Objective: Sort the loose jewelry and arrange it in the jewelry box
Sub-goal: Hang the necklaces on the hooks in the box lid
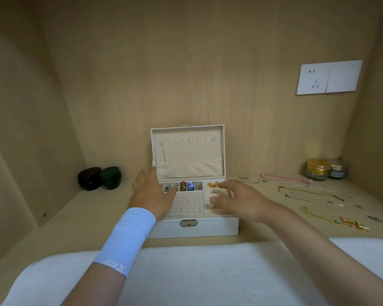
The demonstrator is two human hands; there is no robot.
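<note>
Head view: left hand lies flat on the open jewelry box's left edge; right hand, blurred, hovers apparently spread above its right compartments.

A short line of white printed lettering is carried on the elbow-side hem of the light-blue stretch-fabric arm sleeve, which is worn on the forearm behind the left hand; the lettering is seen upside down and blurred; one character like an "X" can be made out at its right end; the remaining characters cannot be read.
</note>
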